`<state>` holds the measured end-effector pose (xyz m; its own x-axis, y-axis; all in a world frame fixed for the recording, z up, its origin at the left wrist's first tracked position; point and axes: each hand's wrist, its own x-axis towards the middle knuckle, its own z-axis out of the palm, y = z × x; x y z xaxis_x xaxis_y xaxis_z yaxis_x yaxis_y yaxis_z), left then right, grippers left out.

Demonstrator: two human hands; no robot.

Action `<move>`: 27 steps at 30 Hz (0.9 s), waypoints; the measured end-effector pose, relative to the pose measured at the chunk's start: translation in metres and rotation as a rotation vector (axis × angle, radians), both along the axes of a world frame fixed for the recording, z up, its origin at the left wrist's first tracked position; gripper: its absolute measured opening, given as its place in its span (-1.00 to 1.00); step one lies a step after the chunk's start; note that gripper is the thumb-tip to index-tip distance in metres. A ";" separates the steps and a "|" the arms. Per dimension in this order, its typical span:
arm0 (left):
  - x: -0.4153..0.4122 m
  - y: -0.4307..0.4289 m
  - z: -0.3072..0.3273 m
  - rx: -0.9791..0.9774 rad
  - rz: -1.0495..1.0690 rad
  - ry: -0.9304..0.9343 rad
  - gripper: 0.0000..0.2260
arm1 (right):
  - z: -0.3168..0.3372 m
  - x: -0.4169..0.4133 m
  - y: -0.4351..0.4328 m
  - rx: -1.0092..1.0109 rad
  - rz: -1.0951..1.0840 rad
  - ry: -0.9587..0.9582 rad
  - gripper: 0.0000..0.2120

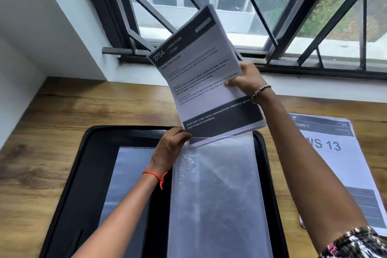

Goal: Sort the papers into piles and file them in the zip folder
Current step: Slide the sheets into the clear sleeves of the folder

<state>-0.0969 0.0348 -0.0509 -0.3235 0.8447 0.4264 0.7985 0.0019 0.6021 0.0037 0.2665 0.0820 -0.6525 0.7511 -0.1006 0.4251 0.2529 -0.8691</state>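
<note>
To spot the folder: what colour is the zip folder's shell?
The zip folder is black; head view shows it best.

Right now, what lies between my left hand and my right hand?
In the head view, the stack of printed white papers spans between left hand and right hand.

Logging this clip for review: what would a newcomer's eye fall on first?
A stack of papers stands tilted mid-frame, gripped by the right hand at its side, its lower edge meeting the clear sleeve whose top the left hand pinches. Beneath lies the open black zip folder on the wooden table, with another paper pile at right.
</note>
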 end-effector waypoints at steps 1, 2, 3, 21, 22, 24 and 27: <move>0.000 0.001 0.000 -0.011 -0.009 -0.015 -0.77 | -0.004 -0.003 -0.002 -0.010 -0.005 -0.009 -0.71; -0.001 0.003 0.000 -0.022 -0.022 -0.034 -0.78 | -0.007 -0.006 -0.005 -0.029 -0.019 -0.006 -0.71; -0.001 0.004 0.000 -0.032 -0.036 -0.050 -0.78 | -0.010 -0.009 -0.007 -0.051 -0.039 0.002 -0.70; 0.084 0.044 0.037 -0.049 0.065 0.029 -0.81 | -0.035 -0.020 -0.012 -0.104 -0.193 -0.027 -0.73; 0.085 0.045 0.038 -0.039 0.073 0.026 -0.82 | -0.035 -0.020 -0.013 -0.097 -0.197 -0.029 -0.73; 0.086 0.046 0.040 -0.030 0.086 0.016 -0.82 | -0.036 -0.020 -0.014 -0.096 -0.199 -0.025 -0.72; 0.088 0.047 0.042 -0.036 0.087 0.025 -0.81 | -0.037 -0.022 -0.016 -0.098 -0.212 -0.025 -0.72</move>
